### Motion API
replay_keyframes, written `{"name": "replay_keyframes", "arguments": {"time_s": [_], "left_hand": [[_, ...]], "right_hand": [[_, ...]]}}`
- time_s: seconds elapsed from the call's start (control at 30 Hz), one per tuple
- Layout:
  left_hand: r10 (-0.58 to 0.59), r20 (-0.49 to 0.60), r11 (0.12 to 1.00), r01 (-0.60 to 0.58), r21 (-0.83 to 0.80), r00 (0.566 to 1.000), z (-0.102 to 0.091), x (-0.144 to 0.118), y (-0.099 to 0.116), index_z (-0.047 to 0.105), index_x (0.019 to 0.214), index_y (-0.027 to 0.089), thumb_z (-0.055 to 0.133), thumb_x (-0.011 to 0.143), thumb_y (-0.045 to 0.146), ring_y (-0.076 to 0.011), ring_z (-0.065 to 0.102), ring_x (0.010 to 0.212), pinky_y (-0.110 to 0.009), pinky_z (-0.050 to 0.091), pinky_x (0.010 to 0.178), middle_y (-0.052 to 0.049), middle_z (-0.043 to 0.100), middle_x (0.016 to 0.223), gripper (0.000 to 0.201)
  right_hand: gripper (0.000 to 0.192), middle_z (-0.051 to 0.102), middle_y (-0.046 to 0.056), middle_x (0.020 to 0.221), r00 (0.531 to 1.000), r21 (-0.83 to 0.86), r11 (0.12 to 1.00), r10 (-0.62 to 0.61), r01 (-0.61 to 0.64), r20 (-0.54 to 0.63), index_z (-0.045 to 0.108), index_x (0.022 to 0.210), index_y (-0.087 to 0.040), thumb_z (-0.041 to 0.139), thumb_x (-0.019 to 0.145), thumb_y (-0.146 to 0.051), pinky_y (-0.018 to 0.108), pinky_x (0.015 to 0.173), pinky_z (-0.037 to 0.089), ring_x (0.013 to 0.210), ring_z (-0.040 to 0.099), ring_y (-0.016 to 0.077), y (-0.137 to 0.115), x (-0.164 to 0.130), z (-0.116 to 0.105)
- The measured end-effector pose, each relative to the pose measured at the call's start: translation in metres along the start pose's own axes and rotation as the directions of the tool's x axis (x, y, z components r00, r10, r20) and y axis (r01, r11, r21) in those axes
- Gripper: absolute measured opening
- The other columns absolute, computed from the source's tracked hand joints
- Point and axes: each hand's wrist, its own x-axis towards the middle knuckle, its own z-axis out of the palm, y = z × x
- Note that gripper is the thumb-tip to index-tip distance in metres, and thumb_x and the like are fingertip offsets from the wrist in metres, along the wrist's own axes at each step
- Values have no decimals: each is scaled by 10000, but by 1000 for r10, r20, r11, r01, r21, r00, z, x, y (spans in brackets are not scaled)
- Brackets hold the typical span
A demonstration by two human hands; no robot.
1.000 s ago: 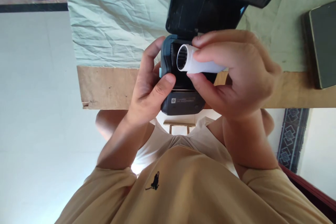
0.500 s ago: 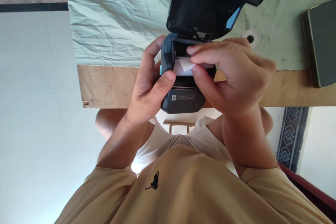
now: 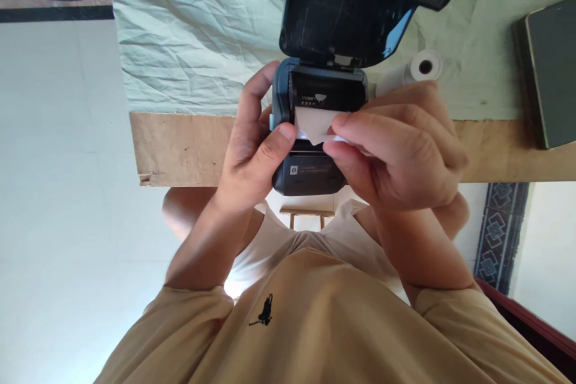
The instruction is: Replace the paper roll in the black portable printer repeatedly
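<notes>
A dark blue-grey plastic device with rounded corners point(image 3: 310, 179) sits at the front edge of the cloth-covered wooden worktop point(image 3: 180, 150), its near end jutting past the edge. Its glossy black hinged lid point(image 3: 342, 18) is swung back away from the person. The black compartment point(image 3: 344, 87) shows small white print on its far side and contains white paper point(image 3: 312, 121), with a pointed flap lifted. The left hand's point(image 3: 252, 156) grip is clamped on the device's side, thumb on the rim; the right hand's point(image 3: 400, 153) grip is pinched together on the flap. Just behind the right hand, a white paper roll with a dark hollow core point(image 3: 407, 75) lies on the pale green cloth point(image 3: 198, 36).
</notes>
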Motion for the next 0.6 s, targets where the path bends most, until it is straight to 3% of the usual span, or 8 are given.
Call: {"name": "replay_keyframes", "arguments": {"time_s": [0.13, 0.2, 0.27, 0.37, 0.47, 0.6], "left_hand": [[-43, 26, 999, 42, 3, 999, -5, -11, 3, 557, 1400, 315, 688, 882, 630, -341, 580, 1404, -451, 560, 1067, -42, 692, 1326, 620], [-93, 95, 995, 90, 33, 991, -10, -16, 5, 605, 1346, 289, 819, 795, 558, -356, 592, 1383, -428, 582, 1010, -47, 679, 1350, 650], [-120, 148, 992, 112, 61, 982, -12, -17, 6, 633, 1311, 288, 897, 716, 510, -365, 622, 1338, -420, 605, 945, -46, 671, 1362, 689], [-102, 97, 992, 94, 83, 990, -9, -11, 5, 606, 1354, 350, 864, 747, 534, -347, 674, 1267, -457, 625, 927, -34, 704, 1280, 684], [-79, 18, 993, 77, 95, 997, 0, -2, 1, 512, 1453, 393, 789, 822, 555, -328, 694, 1242, -483, 625, 951, -38, 723, 1217, 708], [-72, 8, 991, 70, 110, 997, 4, 1, -3, 426, 1521, 388, 768, 834, 558, -320, 707, 1214, -471, 629, 928, -57, 721, 1237, 785]], "right_hand": [[428, 728, -20, 867, 999, 8, 999, -35, 35, 25, 675, 1050, -336, 441, 973, -686, 405, 908, 584, 1045, 716, 195, -1, -1, 0], [387, 720, -49, 827, 989, 2, 989, -145, 145, -19, 668, 980, -336, 473, 971, -670, 384, 850, 570, 961, 717, 164, 1, 1, 0], [306, 717, -81, 794, 936, -25, 946, -323, 323, -137, 652, 893, -318, 576, 946, -611, 374, 758, 528, 866, 698, 140, 4, 3, 2], [243, 720, -88, 782, 835, -69, 872, -484, 484, -262, 642, 834, -289, 678, 892, -522, 392, 690, 460, 816, 669, 144, 10, 6, 7], [265, 713, -64, 773, 845, -35, 877, -472, 479, -251, 655, 871, -297, 552, 942, -531, 404, 716, 465, 836, 670, 152, 13, 7, 9], [294, 694, -45, 758, 846, 30, 880, -447, 475, -292, 636, 852, -307, 466, 962, -521, 403, 689, 499, 801, 661, 158, 14, 8, 8]]}}
